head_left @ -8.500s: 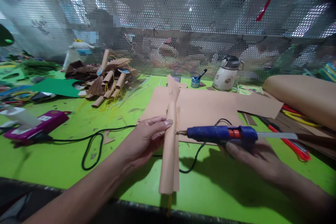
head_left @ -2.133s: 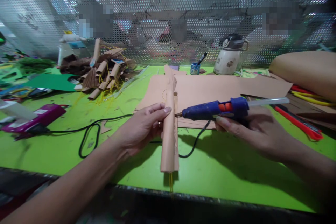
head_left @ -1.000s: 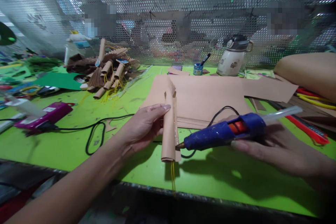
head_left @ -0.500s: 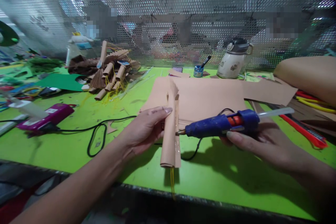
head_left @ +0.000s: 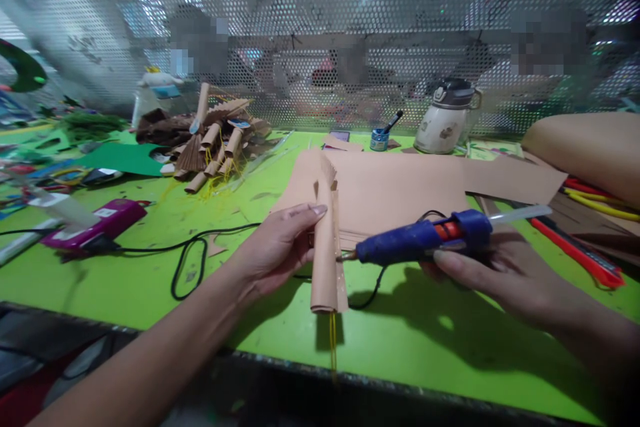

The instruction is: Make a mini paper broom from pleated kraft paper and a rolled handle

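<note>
My left hand [head_left: 280, 250] grips a rolled tan paper tube [head_left: 326, 247], held upright above the green table, with yellow threads [head_left: 332, 340] hanging from its lower end. My right hand [head_left: 493, 273] holds a blue and orange hot glue gun [head_left: 425, 240] with a clear glue stick poking out behind. The gun's metal nozzle touches the tube's loose right edge at about mid height. The gun's black cord [head_left: 200, 247] runs left across the table.
Tan paper sheets [head_left: 400, 187] lie behind the tube. A heap of finished paper rolls [head_left: 215, 140] sits back left, a magenta glue gun [head_left: 95, 227] at left. A white jug [head_left: 445, 123] and small blue pot [head_left: 380, 140] stand by the perforated metal screen. Red and yellow strips [head_left: 585, 247] lie right.
Over the last second the glue gun's nozzle rose from the tube's lower end to mid height along the flap. My left hand kept its hold on the tube.
</note>
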`<state>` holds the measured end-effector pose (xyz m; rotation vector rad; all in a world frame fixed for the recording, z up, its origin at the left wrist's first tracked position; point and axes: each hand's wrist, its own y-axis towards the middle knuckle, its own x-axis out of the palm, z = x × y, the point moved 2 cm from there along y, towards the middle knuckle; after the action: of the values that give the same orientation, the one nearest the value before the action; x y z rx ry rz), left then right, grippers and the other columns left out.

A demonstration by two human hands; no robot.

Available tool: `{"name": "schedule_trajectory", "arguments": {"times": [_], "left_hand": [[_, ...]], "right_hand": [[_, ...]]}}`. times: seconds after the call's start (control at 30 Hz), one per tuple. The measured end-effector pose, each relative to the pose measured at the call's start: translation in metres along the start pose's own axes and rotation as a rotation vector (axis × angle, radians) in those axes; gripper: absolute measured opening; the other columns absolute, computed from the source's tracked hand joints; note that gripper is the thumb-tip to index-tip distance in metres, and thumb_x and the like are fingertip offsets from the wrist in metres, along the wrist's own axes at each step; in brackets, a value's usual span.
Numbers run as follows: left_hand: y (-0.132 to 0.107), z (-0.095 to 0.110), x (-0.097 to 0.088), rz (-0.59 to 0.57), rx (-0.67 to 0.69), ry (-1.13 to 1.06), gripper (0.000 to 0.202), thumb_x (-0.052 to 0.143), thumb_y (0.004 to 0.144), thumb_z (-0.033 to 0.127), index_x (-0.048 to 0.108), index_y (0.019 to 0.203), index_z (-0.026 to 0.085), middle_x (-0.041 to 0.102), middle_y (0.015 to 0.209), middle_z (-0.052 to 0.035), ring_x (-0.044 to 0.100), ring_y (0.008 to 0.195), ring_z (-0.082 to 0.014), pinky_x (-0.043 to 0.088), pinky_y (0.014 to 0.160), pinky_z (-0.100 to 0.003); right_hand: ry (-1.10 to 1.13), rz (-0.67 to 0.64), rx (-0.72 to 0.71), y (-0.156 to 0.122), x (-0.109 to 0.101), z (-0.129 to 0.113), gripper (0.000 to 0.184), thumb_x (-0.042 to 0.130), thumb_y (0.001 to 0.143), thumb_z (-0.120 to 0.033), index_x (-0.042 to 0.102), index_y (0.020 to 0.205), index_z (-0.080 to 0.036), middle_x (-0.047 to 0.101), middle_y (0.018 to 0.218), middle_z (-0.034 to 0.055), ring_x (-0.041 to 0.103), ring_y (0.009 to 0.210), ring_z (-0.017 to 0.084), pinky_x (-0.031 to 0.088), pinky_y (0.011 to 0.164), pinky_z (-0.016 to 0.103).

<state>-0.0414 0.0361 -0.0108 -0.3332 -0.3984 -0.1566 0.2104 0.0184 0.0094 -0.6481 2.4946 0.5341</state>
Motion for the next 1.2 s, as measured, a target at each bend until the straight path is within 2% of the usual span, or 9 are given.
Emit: {"name": "schedule_trajectory", "arguments": {"times": [0.2, 0.33, 0.5, 0.63, 0.83, 1.1, 1.2], "left_hand": [[-0.002, 0.0, 0.005, -0.014, -0.035, 0.018, 0.011, 0.057, 0.085, 0.016, 0.067, 0.088, 0.012, 0.064, 0.079, -0.0061, 0.058, 0.065, -0.0113, 0.053, 0.062, -0.021], [0.0, 0.0, 0.002, 0.023, -0.027, -0.022, 0.008, 0.059, 0.084, 0.014, 0.066, 0.086, 0.011, 0.062, 0.08, -0.0058, 0.058, 0.067, -0.0113, 0.052, 0.061, -0.021], [0.003, 0.0, -0.003, 0.049, -0.005, -0.076, 0.009, 0.061, 0.081, 0.012, 0.066, 0.089, 0.01, 0.061, 0.079, -0.0057, 0.057, 0.067, -0.0117, 0.052, 0.061, -0.022], [0.002, 0.001, -0.002, 0.069, -0.01, -0.145, 0.01, 0.061, 0.081, 0.01, 0.066, 0.089, 0.009, 0.064, 0.083, -0.0081, 0.059, 0.07, -0.0123, 0.054, 0.067, -0.023], [0.0, 0.003, 0.0, 0.07, -0.013, -0.153, 0.017, 0.061, 0.08, 0.01, 0.066, 0.096, 0.008, 0.068, 0.082, -0.0108, 0.065, 0.078, -0.019, 0.057, 0.076, -0.032], [0.0, 0.004, 0.003, 0.074, -0.058, -0.197, 0.024, 0.06, 0.081, 0.01, 0.064, 0.105, 0.008, 0.07, 0.093, -0.0128, 0.067, 0.083, -0.019, 0.057, 0.079, -0.03], [-0.001, 0.004, 0.004, 0.075, -0.062, -0.186, 0.022, 0.059, 0.082, 0.01, 0.064, 0.104, 0.008, 0.069, 0.095, -0.0134, 0.067, 0.082, -0.0189, 0.057, 0.079, -0.032]], "right_hand": [[-0.116, 0.082, -0.038, 0.0, 0.002, 0.0, 0.025, 0.054, 0.09, -0.038, 0.064, 0.076, -0.019, 0.058, 0.063, -0.0002, 0.053, 0.055, 0.014, 0.039, 0.048, 0.023], [-0.123, 0.076, -0.064, -0.002, 0.003, -0.003, 0.021, 0.055, 0.089, -0.037, 0.062, 0.075, -0.022, 0.06, 0.066, -0.0011, 0.059, 0.06, 0.015, 0.045, 0.052, 0.023], [-0.046, 0.035, -0.12, -0.002, 0.004, -0.007, 0.014, 0.058, 0.086, -0.034, 0.062, 0.075, -0.026, 0.06, 0.064, -0.0035, 0.059, 0.056, 0.014, 0.049, 0.049, 0.021], [0.008, 0.019, -0.072, -0.004, 0.002, -0.009, 0.012, 0.06, 0.083, -0.035, 0.065, 0.078, -0.025, 0.062, 0.065, -0.0018, 0.061, 0.056, 0.015, 0.051, 0.048, 0.022], [0.033, 0.021, -0.024, -0.008, 0.0, -0.009, 0.014, 0.061, 0.083, -0.036, 0.065, 0.081, -0.023, 0.064, 0.069, 0.0007, 0.063, 0.06, 0.017, 0.053, 0.052, 0.023], [0.054, 0.024, -0.029, -0.008, -0.001, -0.008, 0.013, 0.061, 0.084, -0.033, 0.067, 0.089, -0.023, 0.066, 0.076, 0.0013, 0.064, 0.066, 0.017, 0.054, 0.058, 0.024], [0.028, -0.005, -0.039, -0.007, 0.0, -0.008, 0.015, 0.058, 0.086, -0.033, 0.068, 0.086, -0.022, 0.066, 0.074, 0.0016, 0.063, 0.068, 0.018, 0.054, 0.061, 0.025]]}}
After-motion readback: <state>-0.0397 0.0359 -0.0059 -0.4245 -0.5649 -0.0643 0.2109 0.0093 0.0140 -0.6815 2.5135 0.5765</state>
